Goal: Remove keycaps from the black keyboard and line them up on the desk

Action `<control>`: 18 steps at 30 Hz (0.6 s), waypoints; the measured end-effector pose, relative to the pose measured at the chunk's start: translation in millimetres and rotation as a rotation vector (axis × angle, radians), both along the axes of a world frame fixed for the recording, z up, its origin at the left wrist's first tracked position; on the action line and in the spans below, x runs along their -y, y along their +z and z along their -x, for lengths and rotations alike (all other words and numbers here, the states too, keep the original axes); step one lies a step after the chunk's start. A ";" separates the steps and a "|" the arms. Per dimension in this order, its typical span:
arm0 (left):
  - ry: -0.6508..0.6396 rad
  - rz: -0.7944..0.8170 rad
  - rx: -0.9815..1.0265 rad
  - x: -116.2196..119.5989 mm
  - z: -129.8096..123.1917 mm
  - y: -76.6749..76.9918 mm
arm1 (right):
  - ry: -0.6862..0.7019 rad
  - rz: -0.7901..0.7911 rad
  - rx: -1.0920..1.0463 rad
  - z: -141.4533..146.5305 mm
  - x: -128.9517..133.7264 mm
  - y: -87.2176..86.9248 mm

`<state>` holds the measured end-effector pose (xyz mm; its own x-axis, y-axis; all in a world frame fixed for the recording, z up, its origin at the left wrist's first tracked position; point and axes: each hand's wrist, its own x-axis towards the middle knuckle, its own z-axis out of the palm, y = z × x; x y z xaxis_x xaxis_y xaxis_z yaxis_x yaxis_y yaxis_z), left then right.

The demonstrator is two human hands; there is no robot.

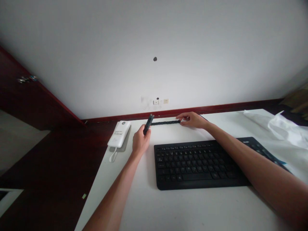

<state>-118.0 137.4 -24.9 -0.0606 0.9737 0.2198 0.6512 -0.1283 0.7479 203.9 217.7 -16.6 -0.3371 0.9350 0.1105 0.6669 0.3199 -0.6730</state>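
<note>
A row of small black pieces that look like keycaps (pixel 166 123) runs along the far edge of the white table. At the right end of that row, the thumb and fingers of my right hand (pixel 191 120) close around the last piece. My left hand (pixel 141 141) is wrapped round a slim black tool (pixel 148 124), held upright by the row's left end; its exact kind is unclear. Nearer to me lies a black keyboard (pixel 192 165), with my right forearm across its right part and hiding some of its keys.
A white power bank (pixel 119 133) with a short cable loop lies at the table's left edge. Crumpled white sheeting (pixel 286 130) covers the right back corner. Behind the table (pixel 141 205) stand a wall with sockets (pixel 160 101) and, leftward, a dark red door (pixel 31 89).
</note>
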 end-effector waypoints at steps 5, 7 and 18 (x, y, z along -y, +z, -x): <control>0.008 0.005 0.001 -0.4 -0.5 0.5 | 0.004 -0.008 -0.002 -1.0 -1.7 -1.8; 0.010 0.004 0.003 -0.9 -0.3 -0.1 | 0.003 -0.017 0.001 -1.7 -2.7 -3.0; 0.034 -0.005 0.032 -4.8 2.2 -2.2 | 0.027 -0.006 0.005 -5.9 -4.7 -4.7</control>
